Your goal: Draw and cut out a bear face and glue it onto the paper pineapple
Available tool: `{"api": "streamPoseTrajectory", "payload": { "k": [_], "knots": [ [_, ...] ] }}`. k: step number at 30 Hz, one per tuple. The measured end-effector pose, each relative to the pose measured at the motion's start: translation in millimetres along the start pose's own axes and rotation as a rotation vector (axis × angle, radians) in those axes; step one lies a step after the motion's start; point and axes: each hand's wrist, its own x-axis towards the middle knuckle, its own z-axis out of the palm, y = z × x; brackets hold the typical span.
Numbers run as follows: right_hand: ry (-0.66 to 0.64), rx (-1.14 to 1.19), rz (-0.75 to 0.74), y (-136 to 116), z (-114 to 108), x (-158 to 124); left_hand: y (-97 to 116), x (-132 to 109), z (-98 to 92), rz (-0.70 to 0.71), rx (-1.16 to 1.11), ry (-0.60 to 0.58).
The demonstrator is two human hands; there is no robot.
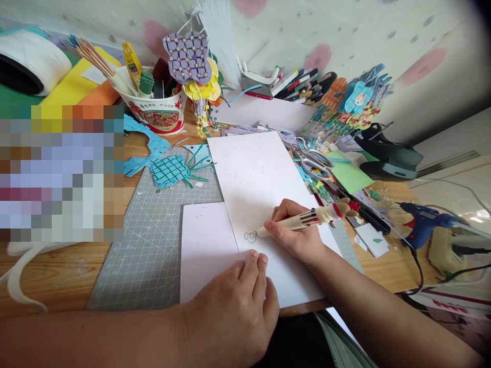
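Observation:
My right hand is closed around a multicolour pen topped with a small figure. The pen tip rests on a white sheet of paper, beside a small pencilled drawing. My left hand lies on the near edge of that sheet, fingers together and pressing down, holding nothing. A second white sheet lies under it to the left, on a grey cutting mat.
Scissors, green paper and paper scraps lie right of the sheet. A blue glue gun with its cord sits at far right. A cup of tools, woven paper pieces and pens crowd the back. The left is blurred out.

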Motion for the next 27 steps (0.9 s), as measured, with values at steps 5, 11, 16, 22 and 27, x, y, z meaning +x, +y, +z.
{"api": "streamPoseTrajectory", "payload": {
  "k": [5,11,16,22,27],
  "knots": [
    [-0.005,0.008,0.002,0.4,-0.8,-0.7,0.5,-1.2,2.7,-0.002,-0.011,0.004],
    [-0.013,-0.006,0.009,-0.1,-0.5,0.0,1.2,-1.2,3.0,-0.007,-0.015,0.016],
    [-0.015,-0.018,0.01,-1.7,-0.8,1.2,-0.3,0.5,1.5,-0.012,-0.008,0.011],
    [-0.012,-0.011,0.011,-3.7,-0.5,2.1,2.1,-0.8,1.5,-0.026,-0.024,0.013],
    [-0.012,-0.021,0.02,-3.9,-0.1,3.0,2.3,-0.9,0.6,-0.019,-0.015,-0.005]
  ]
}}
